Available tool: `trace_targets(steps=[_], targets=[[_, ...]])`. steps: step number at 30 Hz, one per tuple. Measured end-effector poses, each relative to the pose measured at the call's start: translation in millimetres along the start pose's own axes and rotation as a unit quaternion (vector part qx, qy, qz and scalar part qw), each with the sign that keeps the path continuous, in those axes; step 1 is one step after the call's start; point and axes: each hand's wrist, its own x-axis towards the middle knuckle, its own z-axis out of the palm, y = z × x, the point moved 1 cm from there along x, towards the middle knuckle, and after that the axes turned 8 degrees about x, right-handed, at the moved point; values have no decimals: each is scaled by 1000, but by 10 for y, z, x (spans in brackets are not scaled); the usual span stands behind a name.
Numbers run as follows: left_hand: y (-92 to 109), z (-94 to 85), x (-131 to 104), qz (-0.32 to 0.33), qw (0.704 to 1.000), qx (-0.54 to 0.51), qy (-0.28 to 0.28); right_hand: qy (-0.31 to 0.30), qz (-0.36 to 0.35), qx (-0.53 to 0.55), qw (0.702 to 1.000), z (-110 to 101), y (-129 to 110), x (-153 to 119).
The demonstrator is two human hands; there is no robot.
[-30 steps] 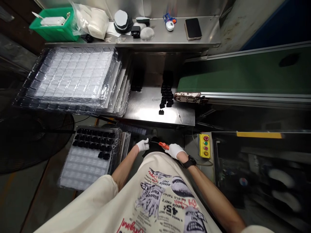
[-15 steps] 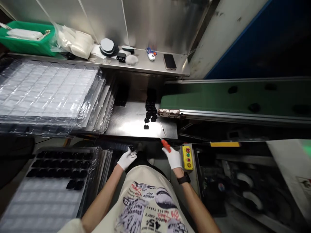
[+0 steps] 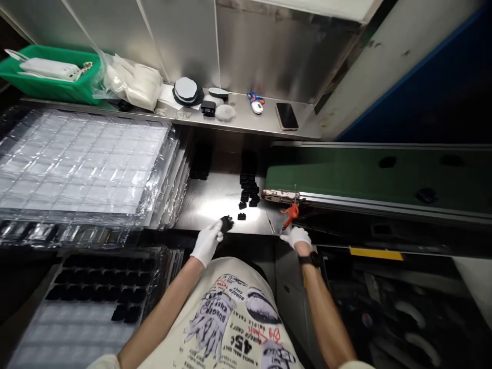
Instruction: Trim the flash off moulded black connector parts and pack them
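My left hand (image 3: 207, 243), in a white glove, pinches a small black part (image 3: 227, 223) above the front edge of the metal table (image 3: 209, 205). My gloved right hand (image 3: 298, 237) is at the table's front right, fingers apart, just below an orange-red air gun (image 3: 291, 212) near the belt's end. The gun's handle end is close to the fingertips. A cluster of black parts (image 3: 249, 187) stands mid-table, with a single black part (image 3: 241, 217) in front. Right of that lies a thin pen-like tool (image 3: 269, 222). More dark parts (image 3: 200, 164) sit at the table's back left.
A green conveyor belt (image 3: 326, 171) carries dark parts on the right. Stacked clear trays (image 3: 77, 159) are at left; a lower tray (image 3: 73, 328) holds rows of black parts. The back shelf (image 3: 246, 122) bears a phone (image 3: 286, 116), a green bin (image 3: 69, 89) and bags.
My left hand has risen towards the table with the black part. My right hand has moved right and forward and its fingers have come off the air gun. The camera view has shifted.
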Motion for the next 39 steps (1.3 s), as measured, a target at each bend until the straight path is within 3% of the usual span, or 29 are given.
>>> trace_targets(steps=[2,3,4,7,8,10,12,15,17,19,21,25,36,39], targets=[[167,103,-33,42,994,103,15,12,-51,8,999,83,-173,-352],[236,184,-55,84,979,183,18,35,-115,19,993,130,-310,-524],[294,283,-80,140,950,280,14,72,-200,27,977,173,-473,-680],[404,609,-165,311,795,519,-32,171,-401,14,900,258,-968,-975],[441,692,-200,349,757,551,-41,185,-424,5,886,258,-1098,-1007],[560,789,-285,399,713,575,-50,205,-440,4,874,198,-1280,-1028],[755,787,-389,410,720,554,-81,212,-443,36,870,67,-1377,-1066],[1122,652,-555,374,798,453,-133,203,-424,133,873,-183,-1459,-1236],[1333,547,-651,343,849,379,-133,186,-410,181,874,-327,-1520,-1387],[1472,490,-726,319,876,335,-139,166,-409,195,876,-431,-1589,-1514],[1548,496,-785,313,874,339,-153,149,-414,193,877,-498,-1653,-1595],[1611,593,-858,341,840,388,-166,127,-419,194,878,-576,-1728,-1650],[1584,599,-815,305,842,407,-181,106,-383,163,903,-605,-1726,-1643],[1576,650,-810,327,826,429,-164,113,-385,149,904,-568,-1692,-1600]])
